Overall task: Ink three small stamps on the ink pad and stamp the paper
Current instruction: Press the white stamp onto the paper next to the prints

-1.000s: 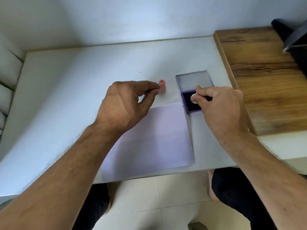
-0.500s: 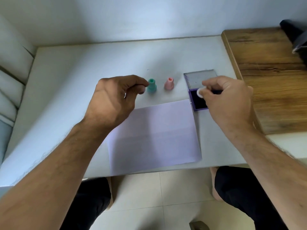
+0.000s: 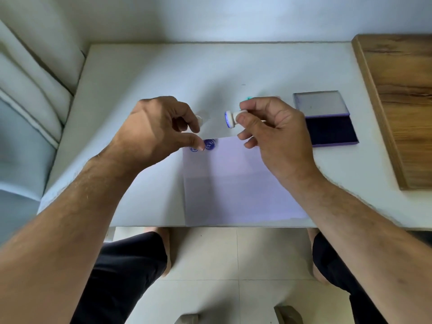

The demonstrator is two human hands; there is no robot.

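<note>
A white counter (image 3: 145, 73) stands against a pale wall, with a cushioned seat at nine o'clock and a wooden board (image 3: 402, 101) lying at three o'clock. In the head view, a lilac sheet of paper (image 3: 233, 183) lies at the near edge of the counter, and two blue ink prints (image 3: 208, 144) mark its corner at eleven o'clock. The ink pad (image 3: 329, 130) sits open just beside the paper at two o'clock, its clear lid (image 3: 319, 102) folded back flat behind the dark pad. The right hand (image 3: 273, 136) hovers above the far edge of the paper, thumb and forefinger pinching a white stamp (image 3: 231, 118) turned on its side, the blue-inked face pointing toward nine o'clock. The left hand (image 3: 159, 127) hangs over the paper's stamped corner, its fingers curled; something small and white shows by the fingertips, but blur keeps me from telling whether they grip it. A sliver of teal stamp (image 3: 249, 98) peeks out behind the right hand's knuckles at twelve o'clock. Below the counter's edge are tiled floor and the person's dark-clad knees.
</note>
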